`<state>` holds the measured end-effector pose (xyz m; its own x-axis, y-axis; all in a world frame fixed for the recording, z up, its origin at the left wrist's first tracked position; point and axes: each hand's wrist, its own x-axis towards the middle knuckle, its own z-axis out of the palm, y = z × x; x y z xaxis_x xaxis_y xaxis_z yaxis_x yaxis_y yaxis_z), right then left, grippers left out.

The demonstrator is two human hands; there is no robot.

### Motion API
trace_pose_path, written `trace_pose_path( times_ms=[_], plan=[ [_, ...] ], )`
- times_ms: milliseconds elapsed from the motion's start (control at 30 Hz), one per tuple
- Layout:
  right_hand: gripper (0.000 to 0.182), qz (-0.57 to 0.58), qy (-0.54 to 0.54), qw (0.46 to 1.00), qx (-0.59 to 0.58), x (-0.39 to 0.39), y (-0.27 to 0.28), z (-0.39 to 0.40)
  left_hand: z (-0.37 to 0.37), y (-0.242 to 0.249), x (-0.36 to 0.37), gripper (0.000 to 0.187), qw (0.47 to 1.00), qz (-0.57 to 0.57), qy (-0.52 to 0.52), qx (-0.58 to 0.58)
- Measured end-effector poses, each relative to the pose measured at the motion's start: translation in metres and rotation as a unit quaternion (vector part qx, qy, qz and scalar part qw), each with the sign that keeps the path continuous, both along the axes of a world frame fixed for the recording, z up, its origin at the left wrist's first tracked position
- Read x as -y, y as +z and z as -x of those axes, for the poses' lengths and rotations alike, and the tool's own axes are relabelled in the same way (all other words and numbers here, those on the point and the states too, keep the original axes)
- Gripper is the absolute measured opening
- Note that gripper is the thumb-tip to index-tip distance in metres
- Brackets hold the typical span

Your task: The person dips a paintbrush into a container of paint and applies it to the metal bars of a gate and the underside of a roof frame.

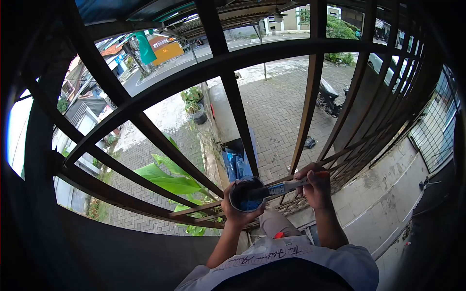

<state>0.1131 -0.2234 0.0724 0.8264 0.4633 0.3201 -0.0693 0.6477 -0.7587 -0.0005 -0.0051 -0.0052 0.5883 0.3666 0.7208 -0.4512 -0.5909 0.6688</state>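
My left hand (pixel 233 214) is wrapped round a small round can (pixel 247 209) with dark contents, held upright in front of my body. In my right hand (pixel 318 188) is the handle of a flat paintbrush (pixel 284 187), which lies nearly level and points left. The brush's dark bristles reach over the can's rim into its opening; how far they touch the contents is hard to tell. Just beyond my hands rise the dark bars of a metal grille (pixel 242 123).
Curved crossbars (pixel 189 80) span the grille before me. Beyond and below are a paved yard (pixel 276 106), a parked motorcycle (pixel 330 99), green leaves (pixel 167 179) and a potted plant (pixel 193 99). A pale wall (pixel 378 206) stands at right.
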Motion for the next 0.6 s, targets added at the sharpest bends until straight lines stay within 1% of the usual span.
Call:
trace_pose_path(
  times_ms=[33,67,100,167,200,267,300,333,400,433,467,533,567,600],
  plan=[
    [0.040,0.044,-0.020,0.999,0.021,0.000,0.002,0.002,-0.001,-0.001,0.001,0.096,1.000,0.023,-0.011,0.010],
    [0.040,0.087,-0.040,0.995,0.041,0.001,0.004,0.002,-0.002,0.000,0.000,0.096,1.000,0.022,-0.014,0.011],
    [0.040,0.086,-0.043,0.994,0.042,0.001,0.004,0.001,-0.003,0.000,0.000,0.096,1.000,0.016,-0.013,0.014],
    [0.040,-0.009,0.016,1.000,-0.010,0.004,0.003,-0.003,-0.002,-0.002,-0.001,0.094,1.000,0.013,-0.011,0.010],
    [0.040,-0.009,0.011,1.000,-0.010,0.004,0.004,-0.002,-0.002,0.000,0.000,0.094,1.000,0.013,-0.016,0.010],
    [0.039,0.100,-0.044,0.993,0.034,0.004,0.003,0.003,0.001,0.004,0.002,0.093,1.000,0.016,-0.008,-0.003],
    [0.037,0.070,-0.035,0.997,0.020,0.005,0.001,0.004,0.001,0.005,0.004,0.092,1.000,0.027,-0.009,0.006],
    [0.037,0.070,-0.040,0.997,0.020,0.005,0.000,0.004,0.000,0.007,0.003,0.092,1.000,0.027,-0.014,0.006],
    [0.036,0.068,-0.015,0.998,0.009,0.007,0.000,0.007,0.001,0.013,0.005,0.091,1.000,-0.013,0.008,0.019],
    [0.037,0.105,-0.029,0.993,0.045,0.008,0.001,0.007,0.001,0.011,0.007,0.090,0.999,0.018,-0.007,0.029],
    [0.036,0.051,-0.019,0.998,0.019,0.006,0.001,0.006,0.000,0.010,0.005,0.090,0.999,0.022,-0.014,0.028],
    [0.035,-0.012,0.012,1.000,-0.015,0.008,-0.002,0.005,0.004,0.007,0.002,0.090,0.999,-0.041,0.001,-0.024],
    [0.035,-0.012,0.009,1.000,-0.016,0.008,-0.002,0.007,0.002,0.003,0.003,0.089,1.000,0.003,-0.023,-0.006],
    [0.034,0.022,-0.009,1.000,0.003,0.008,0.000,0.008,0.001,0.002,0.002,0.089,1.000,0.002,-0.025,-0.005]
  ],
)
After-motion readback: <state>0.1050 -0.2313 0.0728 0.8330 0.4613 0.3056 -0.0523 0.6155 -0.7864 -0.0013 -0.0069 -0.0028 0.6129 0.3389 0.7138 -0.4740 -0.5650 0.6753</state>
